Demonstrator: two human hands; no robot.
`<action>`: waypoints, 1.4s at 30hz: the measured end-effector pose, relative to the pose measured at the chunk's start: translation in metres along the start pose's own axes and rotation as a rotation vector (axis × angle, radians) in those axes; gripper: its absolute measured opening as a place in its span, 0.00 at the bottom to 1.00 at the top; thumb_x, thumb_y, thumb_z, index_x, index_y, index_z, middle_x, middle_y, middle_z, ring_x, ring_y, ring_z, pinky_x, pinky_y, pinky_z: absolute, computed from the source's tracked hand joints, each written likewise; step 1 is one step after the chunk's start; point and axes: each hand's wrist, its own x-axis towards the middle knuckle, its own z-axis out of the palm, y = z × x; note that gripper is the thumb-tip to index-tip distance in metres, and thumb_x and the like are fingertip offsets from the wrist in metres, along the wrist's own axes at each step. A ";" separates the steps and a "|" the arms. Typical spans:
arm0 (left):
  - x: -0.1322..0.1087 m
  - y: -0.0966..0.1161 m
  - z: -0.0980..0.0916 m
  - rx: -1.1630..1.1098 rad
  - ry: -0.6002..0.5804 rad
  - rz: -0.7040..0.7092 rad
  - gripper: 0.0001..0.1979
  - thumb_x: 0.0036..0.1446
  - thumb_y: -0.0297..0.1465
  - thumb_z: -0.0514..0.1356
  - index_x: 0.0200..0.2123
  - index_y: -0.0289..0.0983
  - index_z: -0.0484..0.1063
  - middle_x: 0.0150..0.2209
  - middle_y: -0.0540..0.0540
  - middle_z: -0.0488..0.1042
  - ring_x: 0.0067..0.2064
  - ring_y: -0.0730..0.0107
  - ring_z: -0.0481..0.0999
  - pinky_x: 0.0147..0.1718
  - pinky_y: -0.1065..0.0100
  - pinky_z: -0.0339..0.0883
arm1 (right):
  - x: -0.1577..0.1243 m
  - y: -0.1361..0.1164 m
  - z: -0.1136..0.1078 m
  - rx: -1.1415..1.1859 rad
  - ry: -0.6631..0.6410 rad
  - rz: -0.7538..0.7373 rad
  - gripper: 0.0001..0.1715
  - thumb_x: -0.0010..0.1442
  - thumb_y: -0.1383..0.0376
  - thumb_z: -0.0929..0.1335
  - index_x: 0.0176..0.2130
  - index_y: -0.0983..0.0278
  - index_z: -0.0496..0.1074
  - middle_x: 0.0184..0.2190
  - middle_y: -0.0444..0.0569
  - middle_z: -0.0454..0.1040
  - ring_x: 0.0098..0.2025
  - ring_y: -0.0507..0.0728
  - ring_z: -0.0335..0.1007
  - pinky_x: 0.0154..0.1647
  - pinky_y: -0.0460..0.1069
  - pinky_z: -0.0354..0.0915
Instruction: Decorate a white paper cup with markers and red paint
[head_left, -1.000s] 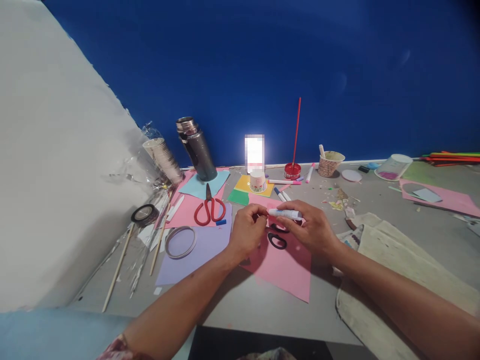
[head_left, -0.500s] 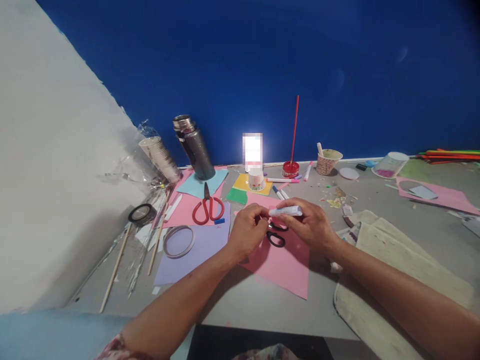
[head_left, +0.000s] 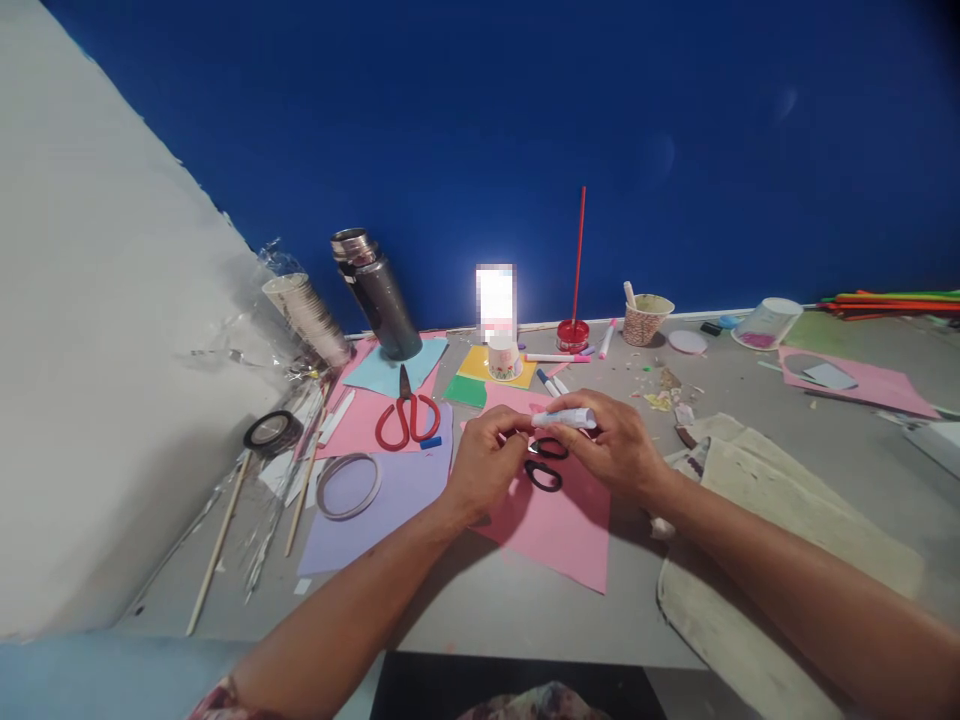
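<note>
My right hand [head_left: 609, 448] is closed around a small white tube [head_left: 564, 418], held level above a pink paper sheet [head_left: 555, 522]. My left hand [head_left: 486, 462] is pinched at the tube's left end, fingers closed on its tip. Just beneath both hands, black scissors [head_left: 545, 464] lie on the pink sheet, partly hidden by my fingers.
Red scissors [head_left: 406, 420] lie on pink and lilac sheets at left, by tape rolls [head_left: 347, 486] and wooden sticks [head_left: 218, 545]. A steel flask [head_left: 376, 294], stacked cups [head_left: 307, 317], a small paper cup [head_left: 502, 358], markers and a red paint pot [head_left: 572, 335] stand along the blue wall. A cloth bag [head_left: 780, 520] lies right.
Both hands stay together on the tube, which has tilted slightly and lowered a little. The whole view has shifted a bit to the right and up.
</note>
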 end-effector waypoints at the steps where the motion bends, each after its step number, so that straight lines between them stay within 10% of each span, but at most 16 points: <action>1: 0.000 0.000 0.000 -0.003 0.001 -0.004 0.12 0.54 0.23 0.58 0.32 0.39 0.83 0.33 0.47 0.80 0.34 0.69 0.77 0.32 0.70 0.68 | 0.000 0.000 0.000 0.001 -0.006 -0.010 0.13 0.68 0.54 0.70 0.41 0.59 0.80 0.38 0.51 0.85 0.38 0.59 0.80 0.39 0.51 0.72; 31: 0.002 -0.002 0.000 -0.071 -0.085 -0.074 0.11 0.53 0.25 0.59 0.32 0.39 0.84 0.35 0.47 0.82 0.37 0.66 0.78 0.35 0.68 0.69 | 0.002 -0.007 -0.004 0.054 0.013 0.108 0.08 0.62 0.59 0.72 0.36 0.59 0.81 0.33 0.48 0.83 0.31 0.56 0.76 0.37 0.50 0.70; 38: -0.001 -0.003 0.004 -0.161 -0.121 -0.103 0.10 0.53 0.27 0.59 0.31 0.37 0.82 0.32 0.45 0.80 0.34 0.65 0.79 0.33 0.66 0.71 | 0.011 -0.004 -0.007 0.320 0.095 0.381 0.12 0.56 0.55 0.74 0.34 0.61 0.80 0.22 0.42 0.72 0.24 0.52 0.62 0.27 0.48 0.60; 42: 0.005 -0.008 -0.005 -0.052 0.102 -0.006 0.08 0.49 0.26 0.61 0.34 0.39 0.78 0.32 0.49 0.75 0.33 0.68 0.73 0.32 0.67 0.66 | 0.013 0.010 -0.005 0.633 0.097 0.541 0.22 0.54 0.48 0.77 0.36 0.63 0.78 0.21 0.39 0.65 0.23 0.50 0.57 0.25 0.48 0.55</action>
